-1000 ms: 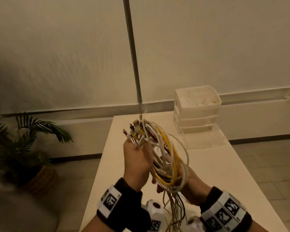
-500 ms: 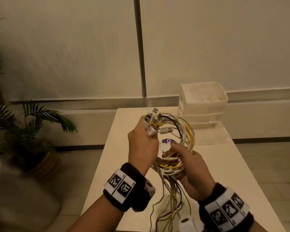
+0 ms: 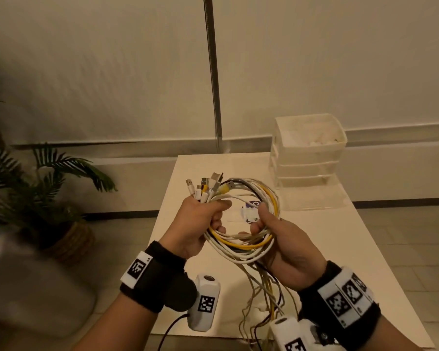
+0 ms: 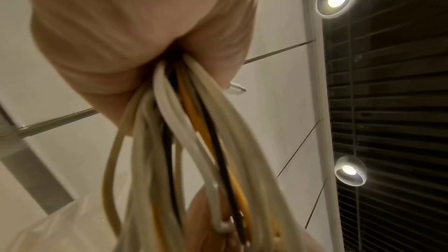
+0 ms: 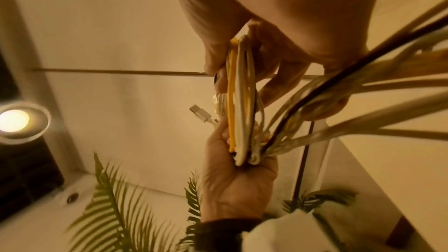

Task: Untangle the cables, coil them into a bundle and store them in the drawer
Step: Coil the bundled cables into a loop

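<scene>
Nearest the camera, loose tails (image 3: 264, 295) of the cables hang straight down from the coil toward the near edge of the white counter (image 3: 340, 249), passing between the two wrists. Above them, the cable bundle (image 3: 241, 224) is held in the air over the counter as a rough ring of white, yellow and dark strands, its plane facing the person. The left hand (image 3: 195, 224) grips the ring's left side, fingers curled round the strands, and the plug ends (image 3: 208, 186) fan up and slightly away out of the top of that fist. The right hand (image 3: 284, 239) grips the ring's lower right side, thumb over the strands and fingers wrapped beneath, so the coil spans the gap between the two grips. A small white and purple item (image 3: 250, 211) shows through the ring's opening; what it is cannot be told. Farther back, on the counter's far right corner, stands a translucent drawer unit (image 3: 307, 158), well apart from the bundle. A potted plant (image 3: 48, 188) sits on the floor to the left.
</scene>
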